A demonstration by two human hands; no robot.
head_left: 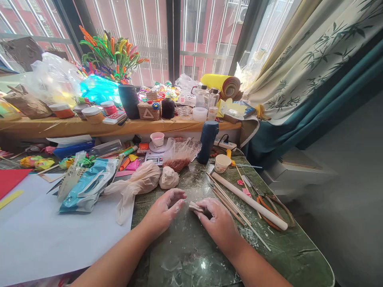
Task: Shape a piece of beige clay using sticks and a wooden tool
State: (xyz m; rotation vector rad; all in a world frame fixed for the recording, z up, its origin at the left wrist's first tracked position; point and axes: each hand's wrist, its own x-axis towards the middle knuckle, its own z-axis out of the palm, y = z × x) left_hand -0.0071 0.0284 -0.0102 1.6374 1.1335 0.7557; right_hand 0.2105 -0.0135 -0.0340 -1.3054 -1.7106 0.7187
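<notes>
Between the thumb and fingers of my right hand [218, 221] is a small flat piece of whitish clay [196, 206]. My left hand [164, 210] is a short way to its left, fingers curved and apart from the thumb, holding nothing. White residue marks both hands. Just beyond them a rough lump of whitish clay [169, 177] sits on the dark green table [179, 261], beside a knotted plastic bag [145, 177]. Smears and crumbs of white lie on the clear sheet under my hands.
To the right lie a rolling pin [249, 201], thin wooden sticks [239, 211] and scissors with orange handles [271, 211]. A paper cup [222, 163] and dark blue bottle [207, 142] stand farther back. White paper [74, 239] and a blue packet [86, 185] cover the left side.
</notes>
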